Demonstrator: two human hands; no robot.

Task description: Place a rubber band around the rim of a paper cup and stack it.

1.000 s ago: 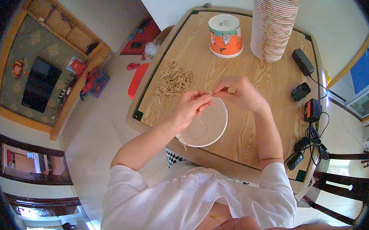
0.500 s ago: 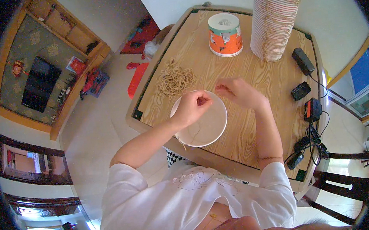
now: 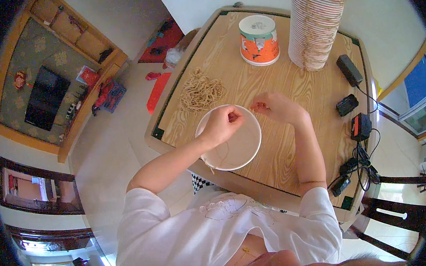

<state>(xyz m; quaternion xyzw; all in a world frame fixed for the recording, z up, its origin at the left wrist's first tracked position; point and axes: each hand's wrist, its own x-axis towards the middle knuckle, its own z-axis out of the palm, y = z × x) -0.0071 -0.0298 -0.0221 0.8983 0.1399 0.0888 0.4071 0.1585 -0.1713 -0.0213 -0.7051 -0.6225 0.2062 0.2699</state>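
White bowl (image 3: 233, 146) at the tabletop's (image 3: 288, 78) near edge, close for both hands. Left hand (image 3: 224, 124) over it, fingers pinched on a thin strand. Right hand (image 3: 275, 108) beside the rim, pinching something small. Strand pile (image 3: 201, 90) near left edge, within reach.

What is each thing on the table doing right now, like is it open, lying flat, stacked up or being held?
Round white paper lid: flat on the wooden table, its near edge over the table's rim.
Left hand: over the lid, fingers pinched; what it pinches is too thin to tell.
Right hand: beside the lid, fingers curled.
Pile of tan rubber bands: loose heap.
Orange paper tub: upright, lid on.
Tall stack of paper bowls: nested.
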